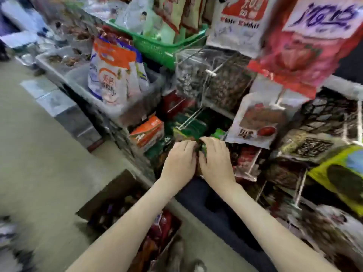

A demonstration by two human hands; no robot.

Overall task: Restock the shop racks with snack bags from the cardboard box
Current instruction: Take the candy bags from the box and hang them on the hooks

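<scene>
— So, where are my fingers?
— Your left hand (179, 160) and right hand (215, 160) meet at the centre of the frame, knuckles up. The fingers of both are bent and drawn in narrow around a green snack bag (203, 148). The fingertips are lost behind the bag and in the blur, so I cannot tell how deep the grip goes.
— And the bag itself?
— It is small, crumpled and bright green, with only a strip showing between your two hands. It sits just below a white wire peg (188, 118) of the rack, against darker green packs (193, 125).
— The box?
— The cardboard box (115, 186) stands on the floor (39, 163) at lower centre-left, under your left forearm. Its flaps are open, and there are red and dark snack bags (165, 222) inside.
— Room to move?
— It is tight on the right. A white hanging bag (257, 122) is just beside your right hand, with more packets crowding below it. An orange pack (147, 132) lies near your left hand, up-left of it. Open floor fills the left of the frame.
</scene>
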